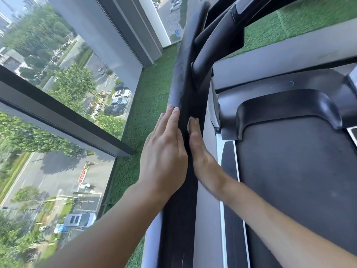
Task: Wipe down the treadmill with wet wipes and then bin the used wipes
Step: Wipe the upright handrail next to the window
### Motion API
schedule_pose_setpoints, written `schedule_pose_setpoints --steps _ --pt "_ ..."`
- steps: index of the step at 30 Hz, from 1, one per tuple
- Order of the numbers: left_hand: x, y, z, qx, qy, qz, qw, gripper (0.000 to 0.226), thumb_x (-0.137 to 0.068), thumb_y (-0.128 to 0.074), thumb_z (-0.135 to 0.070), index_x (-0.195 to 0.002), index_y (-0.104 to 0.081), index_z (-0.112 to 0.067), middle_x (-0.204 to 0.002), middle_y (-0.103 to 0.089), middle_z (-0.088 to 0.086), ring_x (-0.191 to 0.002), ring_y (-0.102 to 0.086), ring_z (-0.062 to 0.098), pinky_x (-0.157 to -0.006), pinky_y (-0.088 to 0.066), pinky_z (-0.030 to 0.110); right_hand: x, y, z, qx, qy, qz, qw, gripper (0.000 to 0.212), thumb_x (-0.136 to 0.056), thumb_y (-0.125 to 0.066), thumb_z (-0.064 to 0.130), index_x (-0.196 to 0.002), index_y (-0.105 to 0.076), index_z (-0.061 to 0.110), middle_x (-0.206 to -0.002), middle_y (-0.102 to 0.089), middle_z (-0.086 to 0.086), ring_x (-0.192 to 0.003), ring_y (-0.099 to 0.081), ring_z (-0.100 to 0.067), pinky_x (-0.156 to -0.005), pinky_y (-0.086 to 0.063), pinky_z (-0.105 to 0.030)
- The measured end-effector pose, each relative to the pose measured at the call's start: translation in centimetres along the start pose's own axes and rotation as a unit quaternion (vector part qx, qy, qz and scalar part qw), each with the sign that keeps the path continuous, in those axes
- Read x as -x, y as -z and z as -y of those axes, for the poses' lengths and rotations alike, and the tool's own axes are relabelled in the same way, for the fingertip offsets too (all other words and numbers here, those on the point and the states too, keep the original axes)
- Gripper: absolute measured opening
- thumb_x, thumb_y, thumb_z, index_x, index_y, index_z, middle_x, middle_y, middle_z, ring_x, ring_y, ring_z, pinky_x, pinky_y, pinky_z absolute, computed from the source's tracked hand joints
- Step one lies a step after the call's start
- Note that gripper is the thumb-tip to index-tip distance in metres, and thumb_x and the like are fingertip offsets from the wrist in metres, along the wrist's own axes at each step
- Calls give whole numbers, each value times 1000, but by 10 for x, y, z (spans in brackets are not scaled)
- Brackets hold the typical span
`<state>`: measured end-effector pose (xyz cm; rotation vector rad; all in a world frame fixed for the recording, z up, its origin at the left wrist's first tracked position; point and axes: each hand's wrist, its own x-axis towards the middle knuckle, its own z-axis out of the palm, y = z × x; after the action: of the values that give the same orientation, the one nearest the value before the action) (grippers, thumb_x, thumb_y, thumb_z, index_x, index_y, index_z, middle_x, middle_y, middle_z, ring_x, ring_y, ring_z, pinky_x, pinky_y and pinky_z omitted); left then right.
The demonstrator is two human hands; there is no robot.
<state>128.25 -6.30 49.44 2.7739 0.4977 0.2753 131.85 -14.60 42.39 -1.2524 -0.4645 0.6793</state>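
A black treadmill upright runs up the middle of the view, with the dark running belt to its right. My left hand lies flat with straight fingers against the upright's left side. My right hand presses flat against the upright's right side. A small white edge of a wet wipe shows under my right fingertips; most of it is hidden by the hand. No bin is in view.
A tall glass window with a dark frame stands close on the left, over a street far below. Green artificial turf covers the floor between window and treadmill. The black motor cover sits at the belt's front.
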Motion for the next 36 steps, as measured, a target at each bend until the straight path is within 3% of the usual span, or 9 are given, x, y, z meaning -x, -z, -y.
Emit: schedule_pose_setpoints --steps 3,6,12,16,21,25,29,33,36 --pt "-1 1 0 -3 1 4 1000 52 -106 -32 -19 -156 -24 -27 -163 -16 -18 -149 -15 1 -120 -24 33 22 -8 -8 25 33 33 999 61 -89 -15 68 -144 5 53 -157 15 34 -137 12 23 -118 2 -15" --pt "-1 0 0 -10 -4 -1 1000 52 -105 -32 -18 -156 -25 -25 -163 -17 -16 -149 -16 2 -120 -23 32 -3 4 2 36 2 -4 999 71 -87 -14 67 -150 5 42 -159 15 27 -138 12 21 -124 4 -28" --pt "-1 1 0 -5 0 -1 1000 51 -105 -32 -18 -156 -27 -25 -163 -18 -17 -149 -16 3 -120 -23 32 33 -9 -29 57 23 36 997 65 -87 -10 80 -144 10 56 -154 20 38 -138 18 20 -121 6 -27" --pt "-1 -1 0 -14 -5 -6 1000 51 -105 -31 -18 -156 -26 -24 -163 -18 -15 -149 -16 3 -120 -23 31 -3 7 -18 34 -58 -15 998 76 -86 -13 66 -153 9 38 -159 18 27 -140 13 17 -124 3 -28" --pt "-1 0 0 -10 -3 -6 1000 51 -105 -31 -18 -156 -27 -24 -163 -19 -16 -149 -17 3 -120 -22 31 35 -10 -44 43 -25 24 998 64 -91 -16 64 -145 14 49 -153 22 36 -136 16 23 -116 4 -14" --pt "-1 -1 0 -13 -6 -8 1000 51 -106 -30 -18 -156 -27 -24 -163 -19 -15 -149 -16 4 -120 -21 30 4 4 -40 33 -78 -24 996 64 -100 -14 55 -154 11 34 -158 20 27 -142 16 14 -123 5 -25" --pt "-1 -1 0 -10 -5 -9 1000 50 -106 -30 -18 -156 -27 -24 -162 -20 -16 -149 -16 3 -121 -21 30 34 -14 -51 33 -81 -7 996 69 -93 -14 60 -152 14 39 -155 23 32 -137 18 21 -112 6 -10" --pt "-2 -1 1 -7 -12 -14 1000 50 -105 -31 -18 -155 -28 -23 -162 -21 -15 -149 -18 4 -121 -21 30 21 -8 -39 -4 -100 -26 995 80 -86 -12 77 -154 10 41 -158 16 31 -140 14 17 -122 4 -24" --pt "-2 -2 2 0 -11 -17 1000 50 -105 -32 -17 -155 -30 -22 -162 -22 -13 -148 -19 4 -121 -22 29 22 -8 -25 10 -71 -23 997 73 -88 -13 69 -153 8 43 -157 16 32 -140 14 18 -123 4 -26"
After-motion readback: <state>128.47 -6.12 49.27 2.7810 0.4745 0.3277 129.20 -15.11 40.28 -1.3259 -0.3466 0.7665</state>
